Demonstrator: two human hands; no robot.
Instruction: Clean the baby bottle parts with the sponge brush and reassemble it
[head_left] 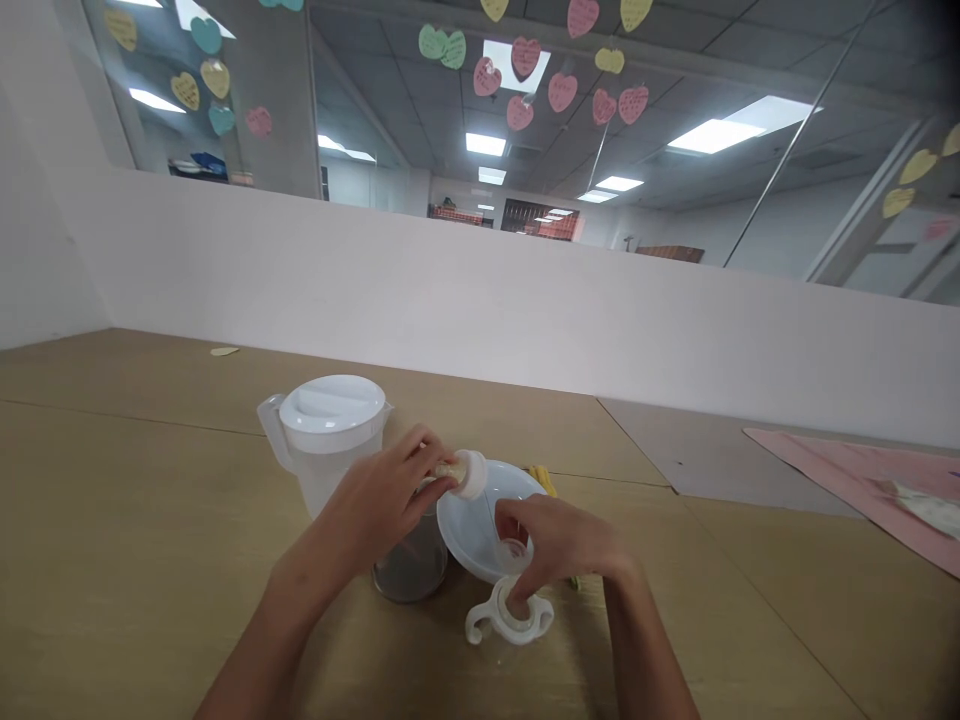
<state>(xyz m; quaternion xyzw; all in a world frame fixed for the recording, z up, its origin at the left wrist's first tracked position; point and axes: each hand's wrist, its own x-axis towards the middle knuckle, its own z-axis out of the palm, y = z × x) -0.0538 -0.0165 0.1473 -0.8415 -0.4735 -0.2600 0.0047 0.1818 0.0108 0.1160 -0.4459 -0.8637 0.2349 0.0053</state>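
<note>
My left hand [401,480] pinches a small translucent beige piece joined to a round white collar [473,474], which looks like a baby bottle nipple with its ring. It is held in the air above the edge of a pale blue-white bowl [469,530]. My right hand [559,545] is bent downward, with a finger or thumb inside a white ring with two curved handles [501,615]. Against its curled fingers is a small clear plastic cap [514,552]; how firmly it is held is partly hidden. Below my left hand stands a dark grey, see-through container [412,570], partly covered.
A white lidded pitcher [334,420] stands behind my left hand. Something yellow [544,480] lies behind the bowl. At the right is a pink cloth [862,475] with a pale item on it. A wall with glass rises behind the table [150,520].
</note>
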